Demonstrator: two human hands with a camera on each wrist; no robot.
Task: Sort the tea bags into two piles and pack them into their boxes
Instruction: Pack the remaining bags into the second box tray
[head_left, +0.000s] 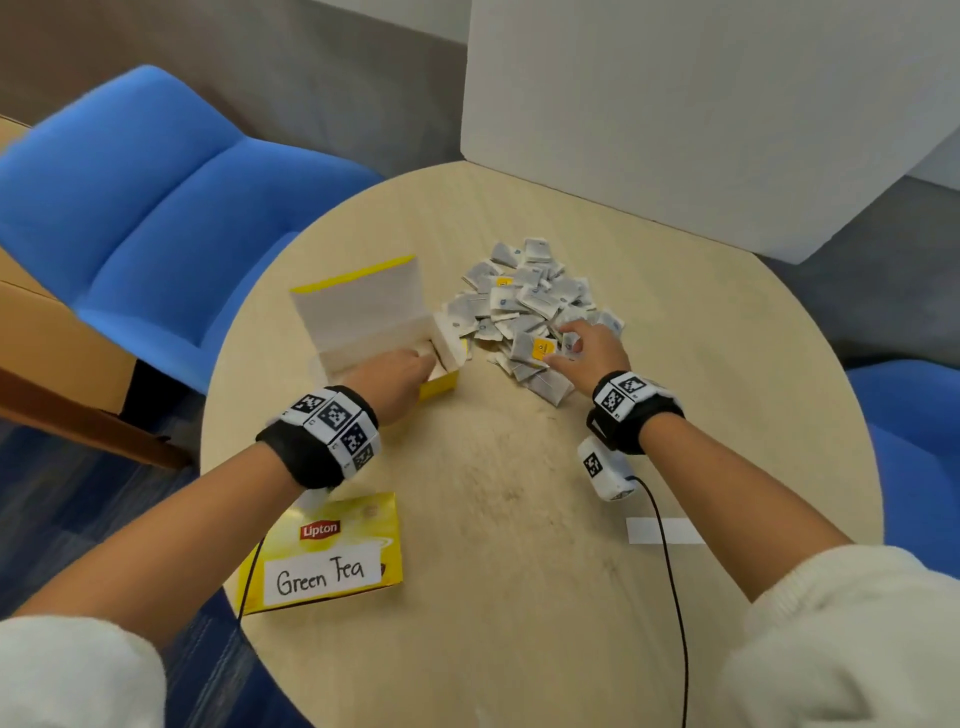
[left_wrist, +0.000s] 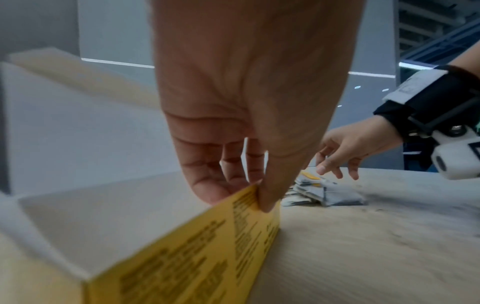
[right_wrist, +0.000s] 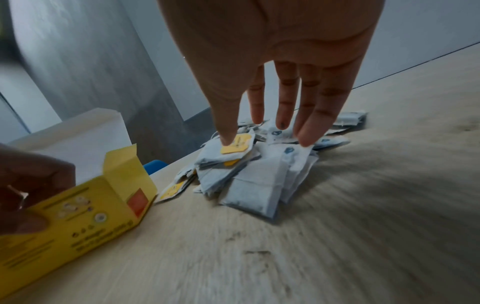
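Note:
An open yellow tea box stands left of centre on the round table, with its lid up. My left hand grips its near wall; in the left wrist view the thumb lies outside and the fingers inside, so the left hand pinches the box. To its right lies a heap of tea bags, most with blue tags and a few with yellow ones. My right hand reaches down on the heap with straight fingers. Its thumb touches a yellow-tagged bag. A closed box labelled Green Tea lies near me.
A white foam block stands at the table's far edge. A blue chair sits at the left, and a brown cardboard box beside it. A strip of white tape and a black cable lie on the near right.

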